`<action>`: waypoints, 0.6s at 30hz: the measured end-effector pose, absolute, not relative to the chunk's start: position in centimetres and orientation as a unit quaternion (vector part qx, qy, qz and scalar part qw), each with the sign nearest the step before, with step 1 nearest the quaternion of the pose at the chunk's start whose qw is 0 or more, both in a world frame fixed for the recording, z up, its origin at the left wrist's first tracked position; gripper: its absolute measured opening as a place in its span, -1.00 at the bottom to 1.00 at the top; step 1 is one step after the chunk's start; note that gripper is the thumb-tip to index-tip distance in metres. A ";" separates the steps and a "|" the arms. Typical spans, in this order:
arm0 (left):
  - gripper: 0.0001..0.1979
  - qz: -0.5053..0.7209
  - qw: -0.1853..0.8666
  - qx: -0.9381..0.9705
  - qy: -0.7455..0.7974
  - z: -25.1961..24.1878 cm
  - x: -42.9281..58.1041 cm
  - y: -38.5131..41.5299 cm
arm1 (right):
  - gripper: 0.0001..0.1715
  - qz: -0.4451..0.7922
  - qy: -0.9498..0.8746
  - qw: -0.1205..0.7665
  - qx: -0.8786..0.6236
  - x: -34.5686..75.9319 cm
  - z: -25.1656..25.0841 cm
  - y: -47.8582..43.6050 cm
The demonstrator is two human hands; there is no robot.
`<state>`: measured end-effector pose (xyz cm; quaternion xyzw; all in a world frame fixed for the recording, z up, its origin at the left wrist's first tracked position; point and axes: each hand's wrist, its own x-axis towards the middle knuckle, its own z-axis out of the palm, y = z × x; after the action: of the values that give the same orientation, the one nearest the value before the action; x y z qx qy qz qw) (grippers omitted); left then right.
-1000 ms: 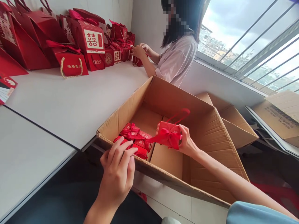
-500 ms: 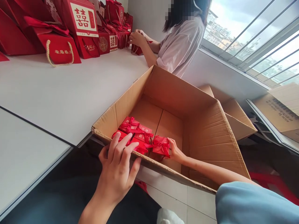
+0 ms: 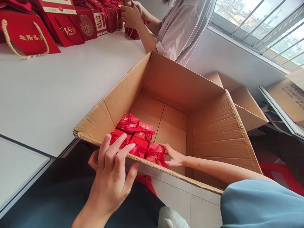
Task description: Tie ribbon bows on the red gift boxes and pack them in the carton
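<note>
Looks like the set-down step. Red box [image 3: 153,149] is in the carton [image 3: 213,133], by its near wall, just beside the other red boxes [image 3: 140,141]. Right hand [image 3: 174,156]: thumb and fingers clamped on the box's side. Left hand [image 3: 110,172]: fingers apart over the near rim [image 3: 185,177], nothing held. Next move calls for a clean let-go without dragging the ribbon [image 3: 159,155]. Box's base hidden; co-worker [image 3: 179,33] mostly cut off at the head.

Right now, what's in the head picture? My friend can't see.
A right hand grips a ribboned red box beside similar boxes in a cardboard carton; the left hand is at its rim. Red bags stand on a table.
</note>
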<state>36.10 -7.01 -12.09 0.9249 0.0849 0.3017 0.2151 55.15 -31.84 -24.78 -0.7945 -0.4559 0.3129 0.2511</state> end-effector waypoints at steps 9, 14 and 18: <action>-0.52 0.303 0.191 0.932 0.051 -12.4 36.1 -6.6 | -0.72 0.297 -0.460 0.269 -0.792 56.8 -21.9 -28.8; -0.52 0.307 0.188 0.932 0.042 -12.3 36.0 -6.4 | -0.86 0.307 -0.350 0.284 -0.838 56.4 -22.2 -27.7; -0.51 0.308 0.187 0.932 0.037 -12.3 36.0 -6.3 | -0.77 0.300 -0.208 0.304 -0.880 57.1 -23.3 -27.6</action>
<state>35.97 -6.26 -12.34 0.9322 0.0366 0.3077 0.1872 57.12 -27.60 -23.30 -0.8802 -0.2076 0.3000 0.3035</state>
